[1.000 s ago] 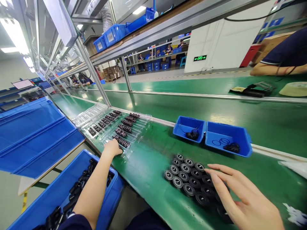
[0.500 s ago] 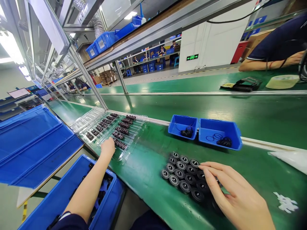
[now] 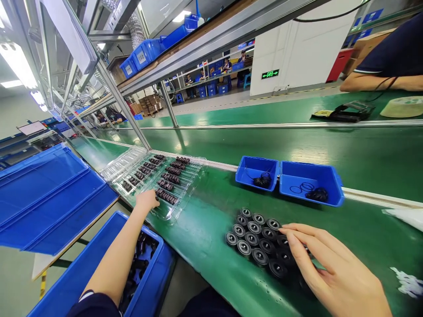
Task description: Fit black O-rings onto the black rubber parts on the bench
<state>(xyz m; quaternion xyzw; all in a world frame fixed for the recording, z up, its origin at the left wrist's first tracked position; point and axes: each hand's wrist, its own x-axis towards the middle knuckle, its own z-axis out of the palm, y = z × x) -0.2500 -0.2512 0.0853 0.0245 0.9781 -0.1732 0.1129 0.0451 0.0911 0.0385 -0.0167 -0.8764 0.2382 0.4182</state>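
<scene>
My left hand (image 3: 146,199) reaches out to the near edge of a clear plastic tray (image 3: 185,187) that holds rows of black parts (image 3: 167,196). Its fingers are curled down at the tray, and what they hold, if anything, is hidden. My right hand (image 3: 330,268) lies with fingers spread over a cluster of black round caps (image 3: 253,237) standing on the green bench, its fingertips touching the nearest ones.
Two small blue bins (image 3: 307,178) with black rings sit behind the caps. A large blue crate (image 3: 82,273) of black parts stands below the bench at the left, beside blue lids (image 3: 46,193). Another person's arm (image 3: 380,81) rests across the conveyor, far right.
My left hand has slid a little along the tray's near edge. My right hand stays over the caps. The view has shifted slightly.
</scene>
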